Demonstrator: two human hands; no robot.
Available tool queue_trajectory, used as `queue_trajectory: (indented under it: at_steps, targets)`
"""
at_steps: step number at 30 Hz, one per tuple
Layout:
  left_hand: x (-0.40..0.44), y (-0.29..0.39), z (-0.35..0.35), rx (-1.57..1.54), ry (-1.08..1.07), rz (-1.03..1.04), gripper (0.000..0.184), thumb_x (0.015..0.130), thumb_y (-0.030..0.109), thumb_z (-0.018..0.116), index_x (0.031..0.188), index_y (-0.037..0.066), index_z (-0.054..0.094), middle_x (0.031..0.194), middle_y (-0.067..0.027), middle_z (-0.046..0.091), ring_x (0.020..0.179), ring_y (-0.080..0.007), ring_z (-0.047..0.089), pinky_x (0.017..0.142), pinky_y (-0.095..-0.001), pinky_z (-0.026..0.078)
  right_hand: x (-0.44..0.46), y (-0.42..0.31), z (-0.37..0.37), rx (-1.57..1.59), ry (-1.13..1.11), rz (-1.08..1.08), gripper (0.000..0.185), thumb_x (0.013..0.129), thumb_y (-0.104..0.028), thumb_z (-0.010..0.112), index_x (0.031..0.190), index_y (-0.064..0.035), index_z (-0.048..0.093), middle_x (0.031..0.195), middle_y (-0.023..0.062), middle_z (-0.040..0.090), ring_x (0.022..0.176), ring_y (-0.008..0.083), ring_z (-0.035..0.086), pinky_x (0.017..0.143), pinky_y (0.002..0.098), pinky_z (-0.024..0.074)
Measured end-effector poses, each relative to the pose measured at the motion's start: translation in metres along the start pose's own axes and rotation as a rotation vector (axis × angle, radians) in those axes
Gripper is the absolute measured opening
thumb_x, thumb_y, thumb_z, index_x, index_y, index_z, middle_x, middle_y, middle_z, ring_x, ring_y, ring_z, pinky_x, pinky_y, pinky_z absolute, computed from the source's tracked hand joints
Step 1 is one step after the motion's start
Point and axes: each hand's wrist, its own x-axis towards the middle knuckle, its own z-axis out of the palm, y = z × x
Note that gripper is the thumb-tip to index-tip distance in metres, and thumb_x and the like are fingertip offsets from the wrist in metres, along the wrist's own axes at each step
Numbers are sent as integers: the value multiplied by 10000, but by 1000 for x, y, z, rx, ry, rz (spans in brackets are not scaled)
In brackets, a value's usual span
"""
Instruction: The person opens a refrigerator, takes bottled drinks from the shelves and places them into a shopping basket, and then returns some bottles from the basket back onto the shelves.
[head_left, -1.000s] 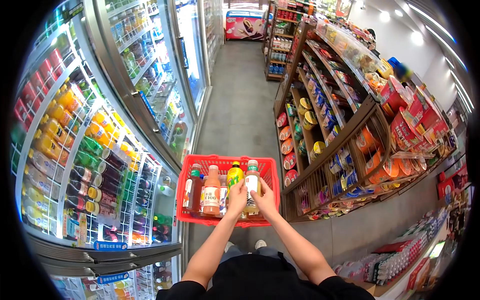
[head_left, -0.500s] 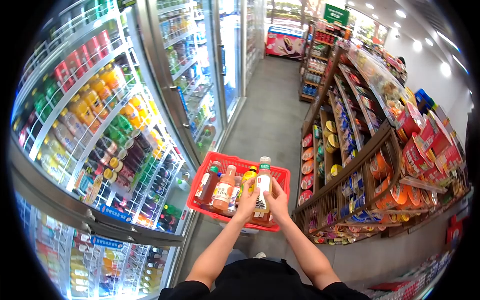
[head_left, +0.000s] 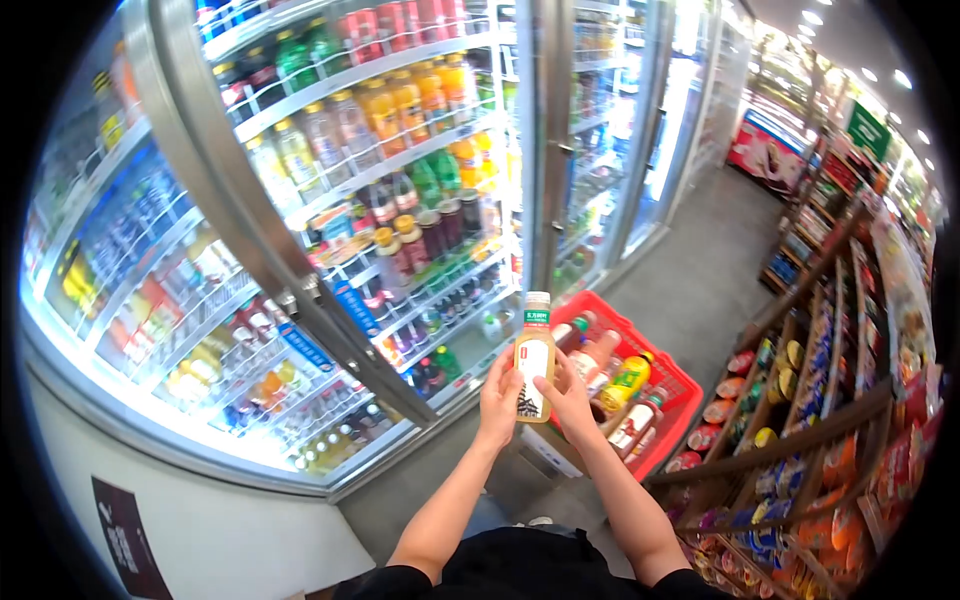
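Smooth floor (head_left: pixel 690 245), clear long-necked bottle (head_left: pixel 534 362) in hands (head_left: pixel 498 396) (head_left: pixel 569 400)

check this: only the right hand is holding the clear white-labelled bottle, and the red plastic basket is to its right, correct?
Not quite: the head view shows the left hand holding the clear white-labelled bottle too, together with the right hand. The red plastic basket is indeed to its right.

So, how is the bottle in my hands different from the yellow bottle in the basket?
The held bottle sits between right hand and left hand; the yellow bottle is in the red basket. The held bottle has a whitish cap, the yellow bottle a yellow one. Both are capped.
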Motion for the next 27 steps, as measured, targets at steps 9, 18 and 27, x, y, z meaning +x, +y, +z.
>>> queue_trajectory:
  at_steps: [9,18,27]
  targets:
    - [7,87,-119,82,248,189,491,993,100,536,1458,73,380,1236,-127,615,1105,-169,592,912,-299,482,64,28,132,10,-413,224,823,870,-140,742,1526,-39,255,1258,134,598,1135,183,589,952,328,475]
    - [43,147,-229,380,631,402,421,979,231,602,1311,11,468,1222,-116,520,1132,-184,500,984,-311,411,104,73,236,96,-574,167,784,867,-42,714,1513,-29,270,1268,101,594,1139,178,584,961,331,472]
    - [99,193,-298,351,658,118,619,994,553,454,979,-30,663,901,-94,660,866,-186,600,828,-302,451,118,89,286,91,-677,69,802,884,-92,708,1533,-36,241,1365,89,530,1230,172,506,1048,322,385]
